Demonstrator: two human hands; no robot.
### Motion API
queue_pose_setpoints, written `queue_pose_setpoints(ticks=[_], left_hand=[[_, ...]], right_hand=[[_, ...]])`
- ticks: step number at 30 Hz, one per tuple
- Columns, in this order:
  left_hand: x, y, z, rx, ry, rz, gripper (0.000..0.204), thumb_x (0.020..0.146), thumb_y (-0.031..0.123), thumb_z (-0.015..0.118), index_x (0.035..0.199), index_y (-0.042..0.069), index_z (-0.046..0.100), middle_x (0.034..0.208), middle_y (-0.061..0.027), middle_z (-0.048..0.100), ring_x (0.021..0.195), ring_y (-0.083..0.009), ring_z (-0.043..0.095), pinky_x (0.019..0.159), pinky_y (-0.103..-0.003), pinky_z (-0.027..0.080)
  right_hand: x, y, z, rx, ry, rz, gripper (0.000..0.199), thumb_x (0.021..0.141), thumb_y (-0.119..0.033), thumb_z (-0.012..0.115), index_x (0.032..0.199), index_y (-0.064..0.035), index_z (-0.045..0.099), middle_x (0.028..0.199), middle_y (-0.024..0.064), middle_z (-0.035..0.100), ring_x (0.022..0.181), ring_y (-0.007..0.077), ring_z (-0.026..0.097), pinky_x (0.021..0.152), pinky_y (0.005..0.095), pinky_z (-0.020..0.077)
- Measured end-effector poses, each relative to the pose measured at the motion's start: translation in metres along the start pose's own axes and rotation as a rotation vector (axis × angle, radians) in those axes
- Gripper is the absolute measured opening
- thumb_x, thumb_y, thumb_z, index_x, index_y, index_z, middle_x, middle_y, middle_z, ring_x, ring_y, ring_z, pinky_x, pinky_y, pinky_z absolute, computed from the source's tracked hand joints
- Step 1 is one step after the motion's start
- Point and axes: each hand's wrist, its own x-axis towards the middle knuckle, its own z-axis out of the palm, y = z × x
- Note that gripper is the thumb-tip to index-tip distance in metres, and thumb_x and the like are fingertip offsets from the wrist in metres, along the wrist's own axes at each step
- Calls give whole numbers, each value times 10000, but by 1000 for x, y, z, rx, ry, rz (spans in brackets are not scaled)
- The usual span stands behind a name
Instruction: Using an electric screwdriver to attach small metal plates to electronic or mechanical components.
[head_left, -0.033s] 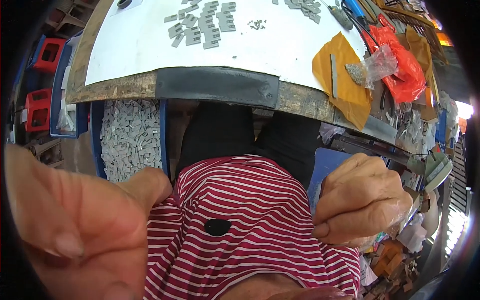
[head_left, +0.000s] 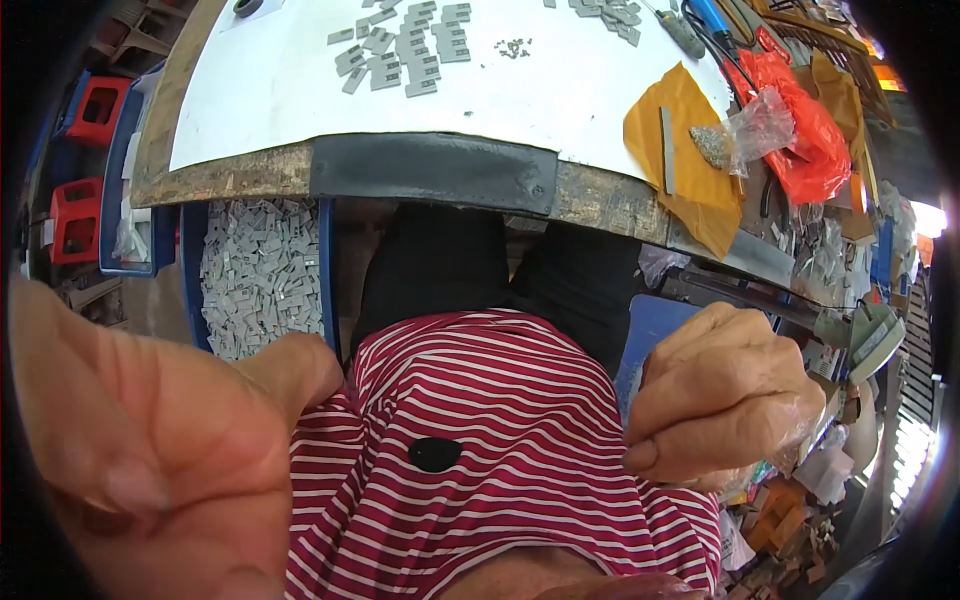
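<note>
My left hand (head_left: 190, 430) is close up at the lower left, palm showing, its fingers loosely curled and the thumb held apart. No object shows in it, though parts are blurred. At the right, my right hand (head_left: 720, 395) is closed in a fist, knuckles up, with nothing sticking out of it. Both hands hang in the air in front of my striped shirt (head_left: 500, 400), short of the worktable (head_left: 230, 175). On its white sheet (head_left: 560, 110) lie several small grey rectangular parts (head_left: 410, 50) and a little pile of tiny pieces (head_left: 515, 48).
A blue bin (head_left: 327, 270) full of grey parts stands under the table's left side. On the table's right lie brown paper (head_left: 690, 215), a grey strip (head_left: 668, 150), a red plastic bag (head_left: 810, 150) and a blue-handled tool (head_left: 708, 18). Red stools (head_left: 75, 220) are at the far left.
</note>
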Motion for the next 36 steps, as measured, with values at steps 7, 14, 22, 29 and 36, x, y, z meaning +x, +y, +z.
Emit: queue_pose_setpoints(ticks=[7, 14, 22, 29, 36], left_hand=[[-5, -2, -26, -39, -6, -28, 242, 811, 187, 566, 984, 19, 585, 907, -106, 600, 732, -164, 560, 690, -299, 468], [-1, -6, -51, -78, -48, -14, 251, 813, 197, 563, 987, 18, 584, 911, -109, 600, 737, -167, 561, 692, -301, 468], [31, -13, -11, -124, -85, 260, 261, 815, 207, 559, 991, 15, 583, 914, -113, 600, 742, -172, 561, 695, -304, 468], [44, -17, 10, -136, -119, 353, 271, 817, 216, 556, 994, 13, 582, 917, -116, 600, 747, -175, 562, 697, -306, 468], [50, -24, 27, -124, -101, 356, 280, 819, 225, 553, 998, 12, 581, 920, -119, 600, 751, -179, 562, 698, -308, 468]], right_hand=[[-1, 14, 14, -118, 170, -63, 115, 773, -66, 655, 727, 25, 603, 628, 157, 609, 400, 131, 533, 312, 199, 374], [0, 23, 12, -137, 251, -84, 91, 756, -18, 645, 686, -6, 588, 587, 128, 607, 347, 108, 491, 265, 189, 319], [31, 36, -5, -241, 279, -393, 87, 758, -25, 643, 701, -4, 582, 603, 127, 604, 364, 110, 495, 274, 190, 326], [41, 46, -8, -266, 333, -531, 85, 759, -31, 642, 713, -2, 577, 616, 126, 601, 379, 112, 498, 281, 191, 331], [41, 45, -6, -254, 356, -573, 85, 761, -37, 640, 725, -1, 572, 629, 124, 599, 394, 115, 501, 289, 191, 337]])
